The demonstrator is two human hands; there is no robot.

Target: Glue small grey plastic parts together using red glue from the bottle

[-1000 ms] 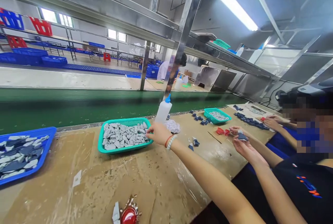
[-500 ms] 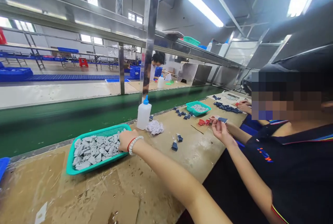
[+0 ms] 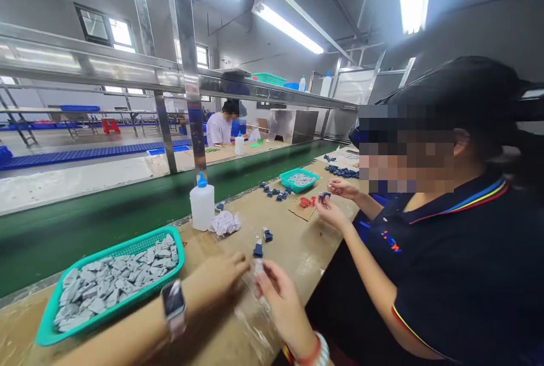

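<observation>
Clear plastic film [image 3: 254, 312] in right hand [image 3: 280, 306], left hand [image 3: 216, 282] beside

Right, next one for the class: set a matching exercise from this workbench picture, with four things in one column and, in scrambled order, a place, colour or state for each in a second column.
Things:
1. Squeeze bottle
2. Plastic basket
3. Wristwatch
4. Crumpled white wad

Descriptions:
A. On the person's left wrist
B. Teal, filled with grey pieces
C. Lying on the bench beside the bottle
D. Upright, with a blue cap

Pairs: 1-D, 2-B, 3-A, 4-C
</observation>
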